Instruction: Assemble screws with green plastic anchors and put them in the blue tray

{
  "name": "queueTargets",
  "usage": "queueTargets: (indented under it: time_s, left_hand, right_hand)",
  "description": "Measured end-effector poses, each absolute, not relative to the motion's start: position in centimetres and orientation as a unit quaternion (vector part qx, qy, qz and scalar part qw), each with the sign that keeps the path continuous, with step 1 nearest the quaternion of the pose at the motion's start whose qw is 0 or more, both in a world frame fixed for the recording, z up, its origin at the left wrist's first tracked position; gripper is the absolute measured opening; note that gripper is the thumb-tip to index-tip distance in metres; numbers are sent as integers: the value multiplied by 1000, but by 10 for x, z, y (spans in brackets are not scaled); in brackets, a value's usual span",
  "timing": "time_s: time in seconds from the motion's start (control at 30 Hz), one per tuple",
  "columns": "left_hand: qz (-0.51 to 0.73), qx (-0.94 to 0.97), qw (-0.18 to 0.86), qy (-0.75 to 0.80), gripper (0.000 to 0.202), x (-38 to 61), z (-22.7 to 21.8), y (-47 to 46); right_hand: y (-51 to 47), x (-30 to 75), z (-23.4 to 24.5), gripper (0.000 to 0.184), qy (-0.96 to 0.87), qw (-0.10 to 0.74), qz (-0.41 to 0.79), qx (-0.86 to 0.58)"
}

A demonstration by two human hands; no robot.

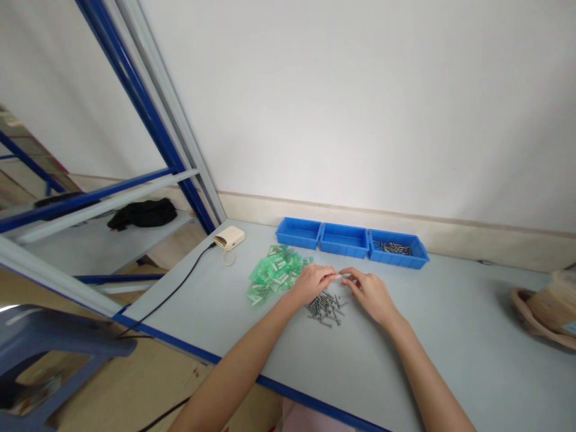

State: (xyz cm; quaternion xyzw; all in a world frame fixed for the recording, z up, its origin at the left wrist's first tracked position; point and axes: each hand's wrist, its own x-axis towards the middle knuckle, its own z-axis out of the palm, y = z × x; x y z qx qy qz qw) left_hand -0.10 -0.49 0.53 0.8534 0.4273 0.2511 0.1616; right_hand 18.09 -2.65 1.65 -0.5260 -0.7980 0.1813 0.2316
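Note:
My left hand [315, 281] and my right hand [371, 292] meet over a loose pile of small grey screws [326, 307] on the pale table [450, 336]. Both hands pinch a small clear bag [338, 276] between their fingertips. To the left of my left hand lies a heap of small green plastic bags [273, 273]. Behind the hands stand three blue trays [351, 240] in a row; the rightmost tray [398, 251] holds several screws.
A cream-coloured small device [229, 238] with a black cable [175, 291] lies at the table's far left. A roll of tape-like material [551, 309] is at the right edge. A blue metal rack [135, 108] and a plastic stool [54, 348] stand at left.

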Motion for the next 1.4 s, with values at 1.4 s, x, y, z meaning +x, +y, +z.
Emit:
queueTargets:
  time_s: [1.4]
  left_hand:
    - [319, 811, 79, 485, 40, -28, 7, 14]
  right_hand:
    - [-16, 139, -6, 9, -835, 223, -16, -502]
